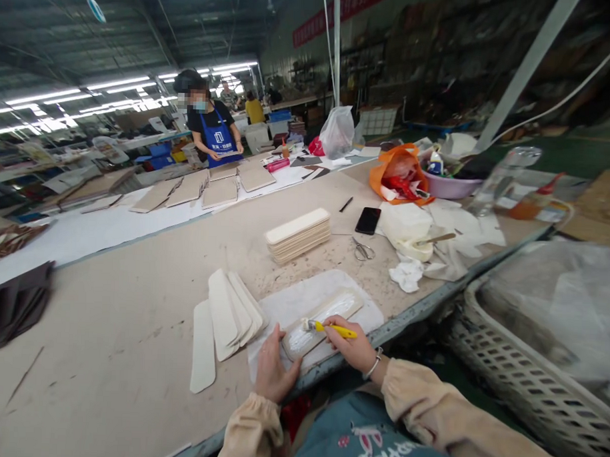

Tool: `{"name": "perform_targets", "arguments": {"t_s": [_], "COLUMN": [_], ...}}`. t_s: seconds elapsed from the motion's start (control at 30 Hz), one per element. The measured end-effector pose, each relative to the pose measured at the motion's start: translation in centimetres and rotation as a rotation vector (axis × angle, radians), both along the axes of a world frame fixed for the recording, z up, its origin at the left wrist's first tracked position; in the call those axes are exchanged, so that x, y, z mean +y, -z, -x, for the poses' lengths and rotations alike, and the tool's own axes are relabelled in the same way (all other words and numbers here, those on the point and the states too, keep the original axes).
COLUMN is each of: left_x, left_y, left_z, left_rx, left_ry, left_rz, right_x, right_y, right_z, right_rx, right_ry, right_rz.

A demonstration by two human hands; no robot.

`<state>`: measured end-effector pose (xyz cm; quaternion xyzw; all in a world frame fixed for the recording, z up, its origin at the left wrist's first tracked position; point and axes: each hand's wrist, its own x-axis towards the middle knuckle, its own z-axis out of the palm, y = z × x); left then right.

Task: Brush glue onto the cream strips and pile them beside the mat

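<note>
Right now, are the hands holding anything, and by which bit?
The right hand holds a paintbrush by its yellow handle. The left hand is at one end of the glossy-coated strip; whether it grips it can't be told.

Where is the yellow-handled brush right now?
In the head view, low and just right of centre, the yellow-handled brush is in the right hand, its bristles over the white-coated oblong panel.

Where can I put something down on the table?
The widest bare patch of table is between dark brown pieces and fanned cream strips. Another lies behind the stacked strips. It's crowded around the left hand, right hand and yellow-handled brush, and near the orange bag and purple basin.
</note>
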<state>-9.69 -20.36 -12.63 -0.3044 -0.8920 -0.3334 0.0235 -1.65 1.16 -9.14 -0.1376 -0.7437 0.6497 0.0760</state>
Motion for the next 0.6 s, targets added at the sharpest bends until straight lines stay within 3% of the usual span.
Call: {"name": "perform_targets", "arguments": {"t_s": [0.4,0.6], "left_x": [-0.2,-0.4], "left_y": [0.6,0.3], "left_z": [0.4,-0.8], "left_rx": [0.023,0.017], "left_ry": [-0.006,-0.022], "left_rz": [0.036,0.056], "right_x": [8.0,8.7], "right_y": [0.0,-0.9], "right_z": [-1.4,-2.7], "right_rx": [0.023,0.041], "right_ry": [0.279,0.442], "right_rz": [-0.188,-0.148]}}
